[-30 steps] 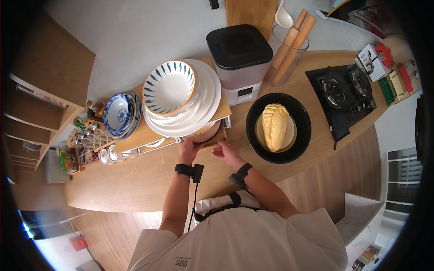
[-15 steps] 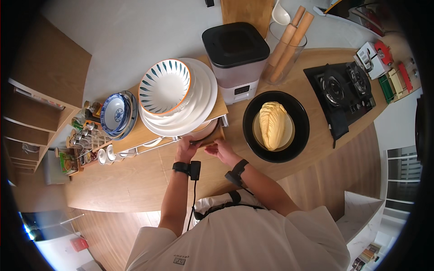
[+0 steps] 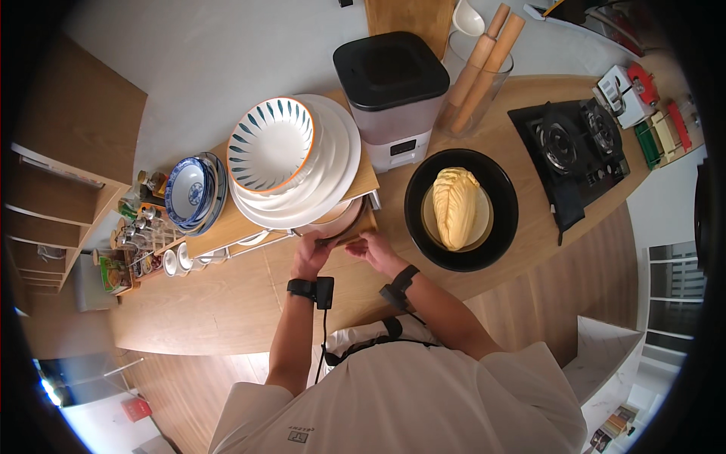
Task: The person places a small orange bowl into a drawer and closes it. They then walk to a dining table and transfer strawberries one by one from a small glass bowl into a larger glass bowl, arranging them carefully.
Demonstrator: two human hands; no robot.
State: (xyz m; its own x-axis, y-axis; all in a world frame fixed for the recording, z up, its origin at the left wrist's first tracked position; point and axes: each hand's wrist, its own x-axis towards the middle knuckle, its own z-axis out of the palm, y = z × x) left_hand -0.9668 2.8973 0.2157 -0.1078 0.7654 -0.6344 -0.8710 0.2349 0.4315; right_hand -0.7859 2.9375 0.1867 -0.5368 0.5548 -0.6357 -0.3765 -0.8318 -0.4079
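Note:
Under the wooden shelf [image 3: 276, 236] sits a round pinkish-brown vessel [image 3: 336, 223] on a wooden board [image 3: 368, 223]; the shelf and plates hide most of both. My left hand [image 3: 311, 253] is closed at the vessel's near-left side, around something dark that I cannot make out. My right hand [image 3: 374, 252] is at the board's near edge, thumb above and fingers below. To the right, a black bowl [image 3: 420, 242] stands on the counter, with a pale yellow napa cabbage [image 3: 455, 208] on a light round surface inside it.
On the shelf are stacked white plates [image 3: 344, 163] with a patterned bowl [image 3: 272, 144] on top. Blue-and-white bowls [image 3: 187, 193] stand left. Behind are a black-lidded dispenser [image 3: 389, 72] and a glass jar with rolling pins [image 3: 488, 64]. A gas stove [image 3: 571, 144] lies right.
My right hand's fingers have drawn slightly closer to the board's edge. My left hand stays nearly in place. The view has shifted a little.

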